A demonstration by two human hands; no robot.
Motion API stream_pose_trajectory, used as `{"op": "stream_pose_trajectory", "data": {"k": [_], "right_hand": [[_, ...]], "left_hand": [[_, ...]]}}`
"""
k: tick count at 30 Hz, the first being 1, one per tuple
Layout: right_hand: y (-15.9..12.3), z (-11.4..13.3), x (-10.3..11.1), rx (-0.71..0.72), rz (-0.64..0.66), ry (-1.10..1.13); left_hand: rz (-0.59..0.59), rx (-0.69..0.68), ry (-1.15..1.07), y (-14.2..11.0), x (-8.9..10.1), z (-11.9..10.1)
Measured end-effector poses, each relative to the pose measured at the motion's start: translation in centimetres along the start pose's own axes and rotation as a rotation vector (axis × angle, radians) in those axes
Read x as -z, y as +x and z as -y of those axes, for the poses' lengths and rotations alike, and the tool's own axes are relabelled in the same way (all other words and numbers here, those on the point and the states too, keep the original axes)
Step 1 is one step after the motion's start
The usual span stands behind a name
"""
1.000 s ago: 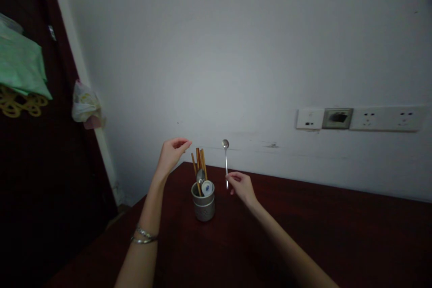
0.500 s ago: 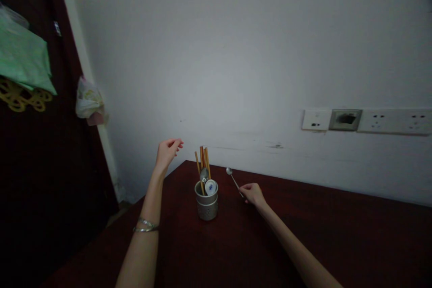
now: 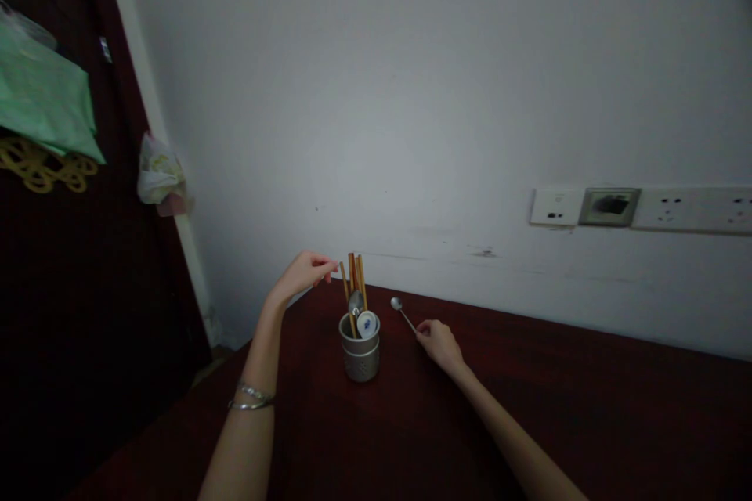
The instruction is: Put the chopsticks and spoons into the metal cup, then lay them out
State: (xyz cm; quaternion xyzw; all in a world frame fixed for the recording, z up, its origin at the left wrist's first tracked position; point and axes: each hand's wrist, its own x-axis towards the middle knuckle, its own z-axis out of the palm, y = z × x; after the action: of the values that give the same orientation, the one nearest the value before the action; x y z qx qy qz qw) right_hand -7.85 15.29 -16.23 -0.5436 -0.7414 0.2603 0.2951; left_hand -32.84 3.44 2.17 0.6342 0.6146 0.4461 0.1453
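Note:
My left hand (image 3: pixel 304 275) is just left of the tops of the chopsticks (image 3: pixel 362 282), its fingers loosely bent and slightly apart. Its fingertips are by the leftmost chopstick; whether they touch it I cannot tell. The chopsticks stand in a grey metal holder (image 3: pixel 362 364), together with a metal spoon (image 3: pixel 356 302) and a white spoon with a blue mark (image 3: pixel 367 325). To the right of the holder, my right hand (image 3: pixel 439 344) pinches the handle end of a long-handled metal spoon (image 3: pixel 396 304), whose bowl points away to the left, low over the table.
The dark red table (image 3: pixel 529 407) meets a pale wall (image 3: pixel 381 94) at its back. Sockets and switch plates (image 3: pixel 611 207) line the wall at right. On the left, a dark door (image 3: pixel 70 274) carries green cloth (image 3: pixel 47 86), and a plastic bag (image 3: pixel 160 172) hangs by its frame.
My left hand has moved right and slightly down, up to the chopstick tops. My right hand keeps the long-handled spoon, which has shifted slightly left and down.

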Motion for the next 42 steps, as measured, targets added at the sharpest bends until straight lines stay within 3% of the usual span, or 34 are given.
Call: {"op": "stream_pose_trajectory", "data": {"k": [4,10,15,26,35,42], "right_hand": [[-0.9,0.6,0.5,0.057,0.017,-0.232],[-1.5,0.7,0.4,0.156,-0.017,-0.363],[-1.6,0.5,0.2,0.210,0.002,-0.398],[-1.9,0.7,-0.3,0.270,-0.025,-0.555],[-1.9,0.4,-0.6,0.260,-0.048,-0.555],[-2.1,0.3,-0.1,0.277,-0.038,-0.472]], "left_hand": [[0.118,-0.020,0.093,0.0,-0.8,-0.5],[0.232,-0.003,0.065,-0.2,-1.7,-1.0],[0.237,0.067,0.065,-0.2,-2.4,-1.1],[0.279,0.033,0.195,0.5,-4.3,-0.2],[0.201,0.047,0.270,1.1,-4.4,1.5],[0.317,0.119,0.477,1.5,-4.7,2.3]]}}
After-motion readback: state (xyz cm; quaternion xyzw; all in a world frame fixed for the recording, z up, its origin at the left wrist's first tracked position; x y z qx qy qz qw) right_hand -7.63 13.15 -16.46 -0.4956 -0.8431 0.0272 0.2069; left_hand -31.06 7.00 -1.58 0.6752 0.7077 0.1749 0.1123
